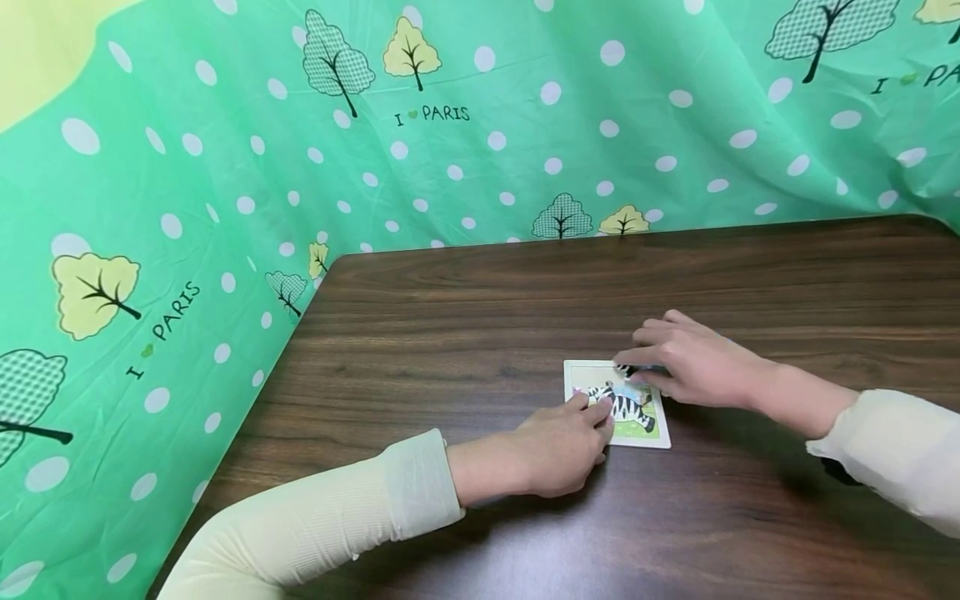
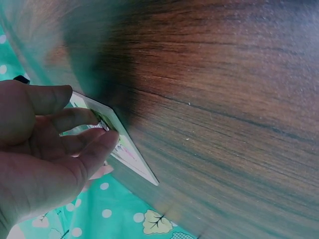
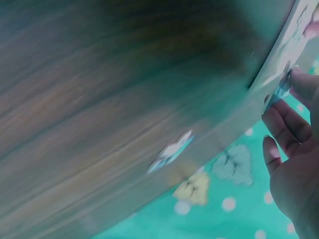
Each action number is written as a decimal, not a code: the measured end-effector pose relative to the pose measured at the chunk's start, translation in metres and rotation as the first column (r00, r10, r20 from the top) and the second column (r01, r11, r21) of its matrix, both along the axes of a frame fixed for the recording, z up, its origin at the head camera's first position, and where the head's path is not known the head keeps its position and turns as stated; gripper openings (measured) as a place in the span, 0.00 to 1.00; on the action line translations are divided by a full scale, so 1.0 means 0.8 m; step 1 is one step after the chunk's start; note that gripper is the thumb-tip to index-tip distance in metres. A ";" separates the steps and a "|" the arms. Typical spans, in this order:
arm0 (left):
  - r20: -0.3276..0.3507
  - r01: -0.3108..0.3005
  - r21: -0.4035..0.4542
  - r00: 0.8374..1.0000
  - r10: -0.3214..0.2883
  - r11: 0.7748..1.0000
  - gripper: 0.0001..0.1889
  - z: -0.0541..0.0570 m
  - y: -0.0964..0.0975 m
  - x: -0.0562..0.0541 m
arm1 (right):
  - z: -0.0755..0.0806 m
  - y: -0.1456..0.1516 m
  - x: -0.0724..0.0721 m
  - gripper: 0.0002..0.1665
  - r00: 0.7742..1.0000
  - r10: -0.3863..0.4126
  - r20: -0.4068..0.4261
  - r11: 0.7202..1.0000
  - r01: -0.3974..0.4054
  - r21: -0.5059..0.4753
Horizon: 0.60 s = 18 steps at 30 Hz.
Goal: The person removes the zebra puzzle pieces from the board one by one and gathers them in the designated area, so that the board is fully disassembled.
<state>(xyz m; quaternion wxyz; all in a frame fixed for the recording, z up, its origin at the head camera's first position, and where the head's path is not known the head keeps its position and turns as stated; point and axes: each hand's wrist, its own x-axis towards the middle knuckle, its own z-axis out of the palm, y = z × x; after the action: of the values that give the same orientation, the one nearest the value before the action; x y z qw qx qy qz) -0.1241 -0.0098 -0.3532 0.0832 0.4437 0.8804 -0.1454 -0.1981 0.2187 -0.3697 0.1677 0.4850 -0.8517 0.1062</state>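
A small white-framed zebra puzzle board (image 1: 657, 439) lies flat on the wooden table. My left hand (image 1: 564, 446) rests at its lower left, fingertips touching the zebra picture. In the left wrist view, those loosely bent fingers (image 2: 107, 144) meet the board's surface. My right hand (image 1: 690, 362) is over the board's upper right corner. Between its thumb and fingers it pinches a small black-and-white striped puzzle piece (image 1: 624, 369), which appears tilted in the right wrist view. Part of the picture is hidden under both hands.
Another loose puzzle piece (image 3: 171, 152) lies on the table (image 1: 450, 333) near the right hand; that hand mostly hides it in the head view. A green polka-dot curtain (image 1: 465, 175) hangs behind and to the left of the table.
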 end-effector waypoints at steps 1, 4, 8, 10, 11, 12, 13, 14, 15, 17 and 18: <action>0.001 0.001 0.001 1.000 -0.001 1.000 0.24 0.000 0.000 0.000 | 0.002 0.007 -0.001 0.18 1.000 -0.015 -0.002 1.000 0.015 -0.005; -0.005 0.010 0.003 1.000 -0.010 1.000 0.24 0.000 -0.001 0.002 | 0.007 0.034 -0.003 0.20 0.997 -0.073 -0.023 0.997 0.073 -0.006; -0.010 0.020 0.002 1.000 -0.020 1.000 0.24 0.001 -0.001 0.003 | 0.011 0.085 -0.009 0.23 0.985 -0.159 -0.062 0.987 0.159 -0.004; -0.010 0.022 0.001 1.000 -0.022 1.000 0.24 0.001 -0.002 0.003 | 0.010 0.111 -0.011 0.24 0.975 -0.214 -0.061 0.977 0.215 0.010; -0.011 0.023 0.001 1.000 -0.023 1.000 0.24 0.001 -0.002 0.003 | 0.009 0.123 -0.011 0.24 0.968 -0.245 -0.056 0.969 0.247 0.023; -0.015 0.025 0.000 1.000 -0.025 1.000 0.24 0.001 -0.002 0.002 | 0.008 0.134 -0.012 0.24 0.961 -0.270 -0.055 0.961 0.273 0.037; -0.015 0.026 0.001 1.000 -0.026 1.000 0.24 0.001 -0.002 0.002 | 0.007 0.144 -0.011 0.24 0.953 -0.300 -0.049 0.952 0.302 0.053; -0.018 0.029 0.002 0.999 -0.029 1.000 0.24 0.001 -0.002 0.002 | 0.005 0.152 -0.011 0.23 0.944 -0.329 -0.042 0.941 0.331 0.075; -0.019 0.028 0.003 0.999 -0.028 1.000 0.24 0.001 -0.002 0.002 | 0.004 0.160 -0.010 0.22 0.935 -0.353 -0.037 0.930 0.355 0.095; -0.017 0.028 0.005 0.999 -0.028 1.000 0.24 0.001 -0.002 0.002 | 0.001 0.171 -0.010 0.22 0.925 -0.378 -0.034 0.917 0.379 0.125; -0.015 0.028 0.006 1.000 -0.028 1.000 0.24 0.001 -0.002 0.003 | 0.000 0.175 -0.010 0.22 0.928 -0.371 -0.042 0.919 0.373 0.129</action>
<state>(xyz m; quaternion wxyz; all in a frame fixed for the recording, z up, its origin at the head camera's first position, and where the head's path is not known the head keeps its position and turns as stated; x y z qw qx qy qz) -0.1219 -0.0111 -0.3524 0.0733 0.4549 0.8752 -0.1473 -0.2065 0.3589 -0.3701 0.1589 0.3254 -0.9321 0.0105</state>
